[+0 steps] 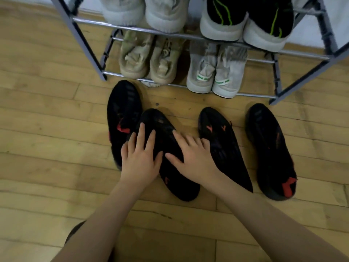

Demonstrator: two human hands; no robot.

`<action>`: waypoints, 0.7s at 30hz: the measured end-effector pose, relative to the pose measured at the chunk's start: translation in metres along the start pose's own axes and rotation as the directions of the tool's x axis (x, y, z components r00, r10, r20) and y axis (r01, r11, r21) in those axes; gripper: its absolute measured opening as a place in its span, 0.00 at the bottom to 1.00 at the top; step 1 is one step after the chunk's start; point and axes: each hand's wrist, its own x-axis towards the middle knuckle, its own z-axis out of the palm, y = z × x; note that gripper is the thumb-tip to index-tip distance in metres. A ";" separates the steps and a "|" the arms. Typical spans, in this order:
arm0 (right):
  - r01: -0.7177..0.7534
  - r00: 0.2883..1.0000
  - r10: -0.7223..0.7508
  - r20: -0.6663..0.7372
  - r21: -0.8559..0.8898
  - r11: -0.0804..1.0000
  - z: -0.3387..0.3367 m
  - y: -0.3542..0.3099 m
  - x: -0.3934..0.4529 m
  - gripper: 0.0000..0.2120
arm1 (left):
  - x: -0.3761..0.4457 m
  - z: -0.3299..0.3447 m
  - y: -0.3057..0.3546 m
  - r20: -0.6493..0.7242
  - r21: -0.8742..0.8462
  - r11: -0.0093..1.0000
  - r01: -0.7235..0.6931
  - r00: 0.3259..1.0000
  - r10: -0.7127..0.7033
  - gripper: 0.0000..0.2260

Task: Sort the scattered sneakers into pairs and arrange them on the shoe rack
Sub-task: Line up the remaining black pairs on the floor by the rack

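Left hand (pixel 138 159) and right hand (pixel 192 157) rest on one black sneaker (pixel 166 140) on the floor (pixel 47 129), fingers straight, gripping nothing.

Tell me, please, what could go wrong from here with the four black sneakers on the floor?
Mispairing: the four black sneakers look alike, differing only in red marks, and both hands rest on the middle ones without gripping. Space: both visible tiers of the shoe rack already look full, so forcing more in may knock the beige pair off.

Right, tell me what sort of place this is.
Probably a home's shoe corner: pale wooden plank floor, a grey metal tube shoe rack against a white wall, loaded with worn beige sneakers.
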 end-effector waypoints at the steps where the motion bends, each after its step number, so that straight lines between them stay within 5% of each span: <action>1: -0.012 1.000 0.012 0.016 -0.006 1.000 0.004 -0.003 -0.003 0.38 | -0.001 0.002 -0.004 0.008 0.009 1.000 -0.009 1.000 0.009 0.27; 6: -0.031 0.998 0.034 0.058 -0.047 0.998 0.021 -0.010 -0.019 0.50 | 0.008 0.008 -0.022 0.041 0.043 0.994 -0.098 0.995 0.096 0.26; 13: -0.125 0.991 0.128 0.046 -0.071 0.990 0.035 -0.023 -0.030 0.52 | 0.013 0.007 -0.027 0.065 0.076 0.983 -0.164 0.985 0.159 0.25; 21: -0.076 0.996 0.068 0.051 0.173 0.982 0.022 -0.018 -0.035 0.39 | 0.016 -0.003 -0.029 0.106 -0.020 0.986 -0.166 0.980 0.167 0.25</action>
